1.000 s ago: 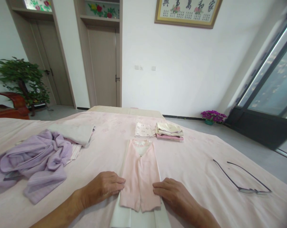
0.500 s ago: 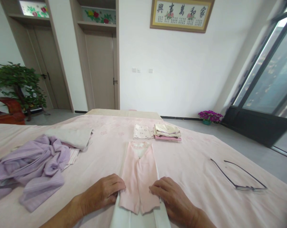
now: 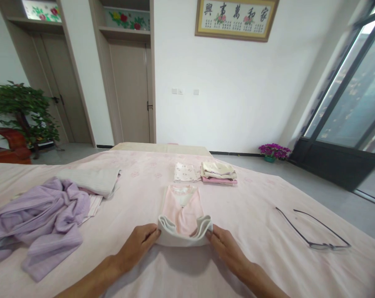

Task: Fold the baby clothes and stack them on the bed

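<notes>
A small pink and white garment (image 3: pixel 184 207), its round neckline pointing away from me, lies on the pink bedspread (image 3: pixel 252 248). Its lower end is lifted and curled up over the pink front, showing the pale outer side. My left hand (image 3: pixel 143 240) pinches the left corner of this raised end between thumb and fingers. At the opposite corner, my right hand (image 3: pixel 223 244) grips the cloth in the same way. Just beyond the neckline lie a folded white patterned cloth (image 3: pixel 186 172) and a stack of folded clothes (image 3: pixel 218 173).
To the left is a loose heap with a purple garment (image 3: pixel 50 215) and a pale grey folded one (image 3: pixel 90 180). Eyeglasses (image 3: pixel 320 244) rest on the right side. Behind stand a potted plant (image 3: pixel 22 111), purple flowers (image 3: pixel 274 151) and a door (image 3: pixel 131 91).
Both hands have taken hold of the garment's lower end and raised it, bending it upward over the pink front. Before, it lay flat toward me with the hands on its sides.
</notes>
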`<state>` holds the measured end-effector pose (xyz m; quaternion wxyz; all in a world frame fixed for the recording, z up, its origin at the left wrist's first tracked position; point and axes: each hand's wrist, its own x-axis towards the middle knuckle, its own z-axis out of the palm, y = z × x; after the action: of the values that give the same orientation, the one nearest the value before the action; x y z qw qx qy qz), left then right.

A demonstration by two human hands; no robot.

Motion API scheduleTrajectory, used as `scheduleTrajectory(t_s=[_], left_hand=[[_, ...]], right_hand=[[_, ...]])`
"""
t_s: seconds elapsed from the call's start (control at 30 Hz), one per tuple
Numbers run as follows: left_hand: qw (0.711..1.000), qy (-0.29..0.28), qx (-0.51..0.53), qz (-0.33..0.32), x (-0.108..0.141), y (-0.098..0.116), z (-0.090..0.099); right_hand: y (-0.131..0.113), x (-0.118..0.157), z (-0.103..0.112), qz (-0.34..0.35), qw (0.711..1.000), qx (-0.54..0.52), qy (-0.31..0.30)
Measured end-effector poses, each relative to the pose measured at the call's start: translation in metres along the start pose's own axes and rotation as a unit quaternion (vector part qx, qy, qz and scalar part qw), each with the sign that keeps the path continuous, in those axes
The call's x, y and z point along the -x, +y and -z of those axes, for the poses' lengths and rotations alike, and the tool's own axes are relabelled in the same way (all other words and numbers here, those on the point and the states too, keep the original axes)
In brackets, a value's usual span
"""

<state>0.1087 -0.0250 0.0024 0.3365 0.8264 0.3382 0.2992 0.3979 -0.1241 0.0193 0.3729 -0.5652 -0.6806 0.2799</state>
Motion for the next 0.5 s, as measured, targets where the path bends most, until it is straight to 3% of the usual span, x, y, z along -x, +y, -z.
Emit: scheduleTrajectory(t_s=[0.1, 0.23, 0.37, 0.5], left_hand=[[0.992, 0.028, 0.022, 0.120, -0.013, -0.005, -0.006], [0.982, 0.024, 0.030, 0.184, -0.030, -0.015, -0.008], [0.979, 0.026, -0.021, 0.200, -0.034, -0.019, -0.007], [0.983, 0.072, -0.082, 0.149, -0.030, -0.014, -0.005]], right_hand=[[0.009, -0.020, -0.001, -0.092, 0.995, -0.016, 0.035], [0.019, -0.038, -0.002, -0.150, 0.985, 0.056, 0.060], [0.025, -0.041, -0.003, -0.153, 0.981, 0.087, 0.082], [0.032, -0.040, -0.005, -0.155, 0.978, 0.098, 0.102]])
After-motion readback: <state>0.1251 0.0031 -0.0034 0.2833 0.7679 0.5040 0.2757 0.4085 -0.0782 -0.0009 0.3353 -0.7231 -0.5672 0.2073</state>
